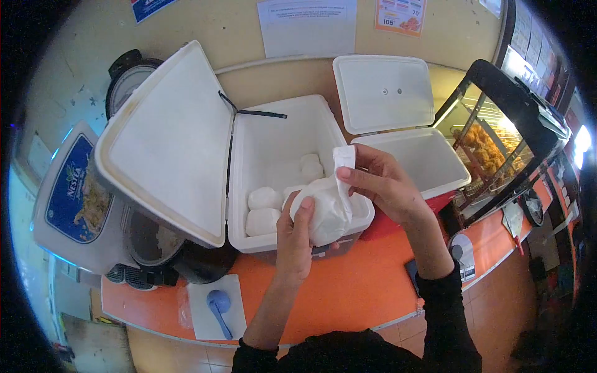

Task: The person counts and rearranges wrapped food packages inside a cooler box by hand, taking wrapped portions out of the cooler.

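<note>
My left hand is wrapped round the lower left of a white paper-wrapped bundle, held over the front edge of an open white cooler. My right hand pinches a loose flap of the white paper at the bundle's upper right, fingers closed on it. Inside the cooler lie several more white wrapped bundles, gathered toward the bottom and partly hidden behind my hands.
The cooler's lid leans open leftward. A smaller open cooler and a glass display case of fried food stand right. Left are a dark pot and a drink dispenser. A blue scoop lies on the orange counter's front.
</note>
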Demonstrator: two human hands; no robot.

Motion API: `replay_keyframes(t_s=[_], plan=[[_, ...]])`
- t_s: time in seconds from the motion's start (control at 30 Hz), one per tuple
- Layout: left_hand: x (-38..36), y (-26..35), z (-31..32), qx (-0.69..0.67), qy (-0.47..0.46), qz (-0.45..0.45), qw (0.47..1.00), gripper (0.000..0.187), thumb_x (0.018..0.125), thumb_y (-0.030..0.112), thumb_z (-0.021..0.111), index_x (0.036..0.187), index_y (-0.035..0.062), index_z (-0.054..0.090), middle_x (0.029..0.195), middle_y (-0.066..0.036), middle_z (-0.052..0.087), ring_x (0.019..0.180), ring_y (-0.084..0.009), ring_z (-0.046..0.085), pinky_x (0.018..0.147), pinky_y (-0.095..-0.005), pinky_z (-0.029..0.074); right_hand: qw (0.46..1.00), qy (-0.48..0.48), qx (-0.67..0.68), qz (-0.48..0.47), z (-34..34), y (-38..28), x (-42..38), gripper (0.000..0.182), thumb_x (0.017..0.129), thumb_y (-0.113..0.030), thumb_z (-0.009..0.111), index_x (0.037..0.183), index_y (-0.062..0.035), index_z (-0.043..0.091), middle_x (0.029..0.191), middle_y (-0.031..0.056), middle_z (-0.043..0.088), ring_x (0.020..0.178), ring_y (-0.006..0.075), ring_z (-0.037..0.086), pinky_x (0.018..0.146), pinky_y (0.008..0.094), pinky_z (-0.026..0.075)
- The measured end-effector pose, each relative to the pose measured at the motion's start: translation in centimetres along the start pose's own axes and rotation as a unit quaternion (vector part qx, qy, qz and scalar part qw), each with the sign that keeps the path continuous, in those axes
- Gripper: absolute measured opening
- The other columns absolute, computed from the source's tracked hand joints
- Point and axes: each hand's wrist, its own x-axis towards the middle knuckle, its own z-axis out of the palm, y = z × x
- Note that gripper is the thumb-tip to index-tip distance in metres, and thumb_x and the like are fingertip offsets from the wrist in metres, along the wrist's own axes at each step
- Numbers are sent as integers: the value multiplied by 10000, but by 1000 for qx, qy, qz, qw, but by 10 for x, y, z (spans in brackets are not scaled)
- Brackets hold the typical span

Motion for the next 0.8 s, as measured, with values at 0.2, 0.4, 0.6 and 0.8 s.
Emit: replay_keyframes(t_s=[0.2, 0.4, 0.6, 0.8], plan=[[-19, -7, 6, 43, -23, 7, 999, 474, 936, 305, 670, 1273, -1, 537, 1116, -89, 646, 1003, -144, 644, 833, -284, 545, 976, 93, -67, -185, 13, 8, -22, 204, 883, -172, 737, 943, -31, 602, 839, -3, 621, 720, 70, 560, 626, 240, 459], [-31, -15, 13, -53, -22, 45, 997, 523, 904, 333, 696, 1276, 1, 536, 1121, -81, 639, 1003, -149, 638, 868, -299, 530, 935, 192, -229, -190, 17, 7, -46, 167, 893, -110, 695, 878, -8, 564, 733, 9, 597, 734, 75, 595, 604, 248, 479], [-30, -35, 4, -106, -66, 82, 989, 416, 935, 311, 625, 1225, 33, 517, 1099, -73, 606, 995, -157, 621, 855, -323, 534, 986, 98, -57, -122, 30, 30, -58, 131, 904, -70, 667, 891, -9, 552, 870, 53, 631, 772, 96, 621, 598, 238, 492], [-24, -45, 20, -157, 33, 42, 986, 503, 951, 500, 548, 1239, 88, 530, 1141, -39, 622, 1070, -163, 619, 955, -372, 491, 965, 142, -19, -221, 45, 56, -62, 78, 968, -50, 565, 1032, -5, 573, 1010, 40, 628, 900, 106, 594, 777, 250, 495]])
